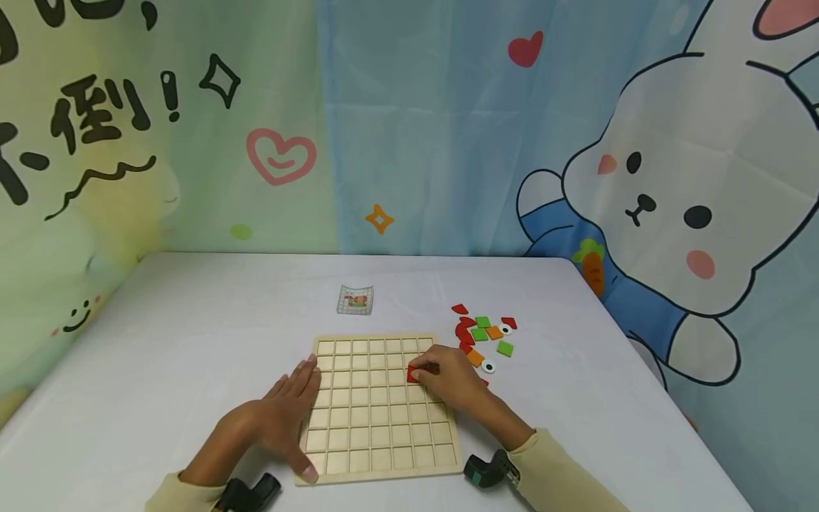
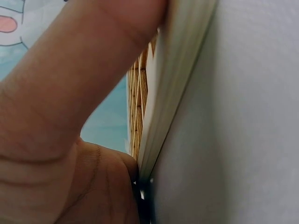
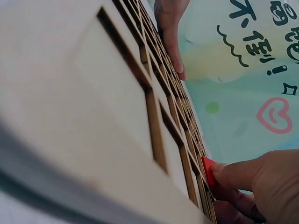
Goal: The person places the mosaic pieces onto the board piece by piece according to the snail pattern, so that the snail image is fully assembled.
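Your right hand [image 1: 451,377] pinches a red tile [image 1: 411,374] between thumb and fingers, over the right-hand side of the grid on the wooden board [image 1: 377,477]; your left hand [image 1: 281,411] grips nothing, its fingers laid along the board's left edge and its thumb at the near left corner. In the right wrist view the tile seems to stand on edge against the ridges (whether any of it sits down inside a cell, you cannot tell from here). That is likely where trouble would start: let go while it leans on a ridge and it could tip across two cells or land crooked. The fingertips cover much of it, so you might also misjudge which cell lies beneath. If your left hand eased off while the right pressed sideways, the board could slide on the white cloth of the tabletop [image 1: 192,334] and throw the alignment out. Mind your right wrist too: a red piece [image 1: 485,383] lies partly hidden just behind it, near the other loose pieces [image 1: 480,334], and a low sweep of the forearm could scatter them. The small printed card [image 1: 355,301], beyond the board's far edge, lies well apart from both hands.
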Motion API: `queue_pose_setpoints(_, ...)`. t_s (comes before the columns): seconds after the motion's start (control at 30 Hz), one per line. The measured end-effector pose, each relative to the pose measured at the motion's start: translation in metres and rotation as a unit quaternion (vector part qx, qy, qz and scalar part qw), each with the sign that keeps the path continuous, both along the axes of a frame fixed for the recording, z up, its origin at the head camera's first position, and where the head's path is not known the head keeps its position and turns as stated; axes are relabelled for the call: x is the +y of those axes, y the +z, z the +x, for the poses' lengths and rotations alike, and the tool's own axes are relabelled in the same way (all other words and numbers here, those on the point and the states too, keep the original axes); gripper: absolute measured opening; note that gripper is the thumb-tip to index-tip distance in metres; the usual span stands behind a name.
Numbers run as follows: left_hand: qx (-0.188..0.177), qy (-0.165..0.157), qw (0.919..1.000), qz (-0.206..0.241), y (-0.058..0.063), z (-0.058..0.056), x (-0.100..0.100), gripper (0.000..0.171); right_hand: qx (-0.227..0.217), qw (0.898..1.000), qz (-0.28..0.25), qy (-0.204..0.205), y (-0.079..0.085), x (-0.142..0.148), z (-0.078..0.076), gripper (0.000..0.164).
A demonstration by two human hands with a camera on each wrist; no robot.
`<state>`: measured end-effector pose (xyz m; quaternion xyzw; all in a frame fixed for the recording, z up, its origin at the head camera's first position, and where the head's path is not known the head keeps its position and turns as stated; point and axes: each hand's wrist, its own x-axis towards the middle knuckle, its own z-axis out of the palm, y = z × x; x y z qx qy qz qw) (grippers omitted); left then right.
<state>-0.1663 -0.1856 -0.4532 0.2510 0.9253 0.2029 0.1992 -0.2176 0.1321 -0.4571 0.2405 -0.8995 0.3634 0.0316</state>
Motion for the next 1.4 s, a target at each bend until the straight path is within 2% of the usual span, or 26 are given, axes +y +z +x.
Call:
queue_pose_setpoints(0.07, -0.003, 0.004, 0.9999, -0.009, 0.003, 0.001, 0.001, 0.157, 0.006, 1.000, 0.011, 0.010, 0.000, 0.001, -0.001, 0.014)
queue_pose_setpoints(0.2, -0.019, 0.006, 0.9998, -0.008, 0.017, 0.005, 0.005, 0.153, 0.022, 0.999, 0.035, 0.034, 0.000, 0.002, 0.000, 0.016)
queue_pose_setpoints(0.3, -0.026, 0.004, 0.9996, 0.002, 0.022, 0.008, 0.007, 0.150, 0.030, 0.997, 0.053, 0.043, -0.001, 0.003, 0.002, 0.018)
queue_pose_setpoints(0.37, -0.028, 0.002, 0.9996, 0.003, 0.019, 0.008, 0.006, 0.151, 0.032, 0.997, 0.063, 0.043, -0.002, 0.002, 0.003, 0.019)
queue_pose_setpoints(0.5, -0.023, 0.000, 0.9995, 0.021, 0.005, 0.003, 0.002, 0.154, 0.034, 0.996, 0.072, 0.034, -0.003, 0.001, 0.005, 0.021)
queue_pose_setpoints(0.6, -0.019, 0.004, 0.9994, 0.029, 0.001, 0.002, 0.001, 0.155, 0.033, 0.996, 0.076, 0.028, -0.002, 0.000, 0.005, 0.022)
queue_pose_setpoints(0.73, -0.024, 0.012, 0.9996, 0.008, 0.016, 0.006, 0.006, 0.151, 0.029, 0.997, 0.065, 0.019, 0.001, 0.000, 0.005, 0.022)
queue_pose_setpoints(0.87, -0.025, 0.014, 0.9996, -0.003, 0.025, 0.008, 0.009, 0.149, 0.030, 0.998, 0.053, 0.018, 0.003, 0.001, 0.004, 0.015)
queue_pose_setpoints(1.17, -0.026, 0.004, 0.9996, 0.010, 0.014, 0.003, 0.004, 0.154, 0.026, 0.998, 0.054, 0.021, 0.004, 0.000, 0.005, 0.013)
queue_pose_setpoints(1.4, -0.017, 0.007, 0.9998, 0.005, 0.003, 0.000, 0.002, 0.158, 0.053, 0.998, 0.041, 0.018, 0.005, 0.002, 0.001, 0.013)
